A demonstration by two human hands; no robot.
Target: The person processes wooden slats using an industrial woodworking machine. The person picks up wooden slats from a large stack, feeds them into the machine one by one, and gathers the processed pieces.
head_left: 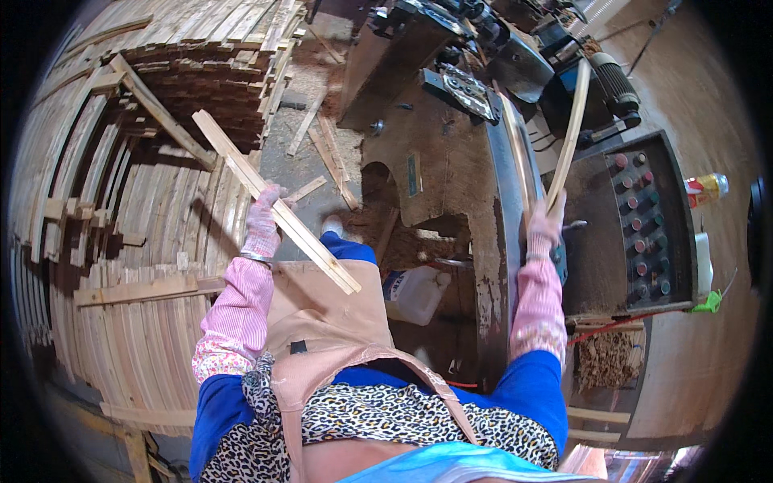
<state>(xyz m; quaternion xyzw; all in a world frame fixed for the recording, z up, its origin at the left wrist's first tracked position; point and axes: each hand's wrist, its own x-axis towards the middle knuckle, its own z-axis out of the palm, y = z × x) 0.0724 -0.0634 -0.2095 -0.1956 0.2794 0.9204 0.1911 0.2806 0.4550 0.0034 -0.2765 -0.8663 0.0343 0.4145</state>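
My left hand point(262, 224), in a pinkish work glove, is closed around a bundle of pale wooden strips point(306, 241). The bundle slants from the upper left down to the right, in front of my tan apron point(322, 310). Over the machine's edge, my right hand point(545, 225), also gloved, grips the near end of a long wooden strip point(573, 121). That strip points away from me toward the machine's motor. Next to the right hand, another wooden strip point(515, 149) lies along the narrow bed of the woodworking machine point(451, 153).
Stacked wooden strips point(153, 346) fill the left side. A control panel with several buttons point(636, 225) stands at the right, near a ribbed motor point(613, 84). Loose offcuts point(330, 153) lie on the dusty floor. A whitish plastic jug point(419, 294) stands below the machine.
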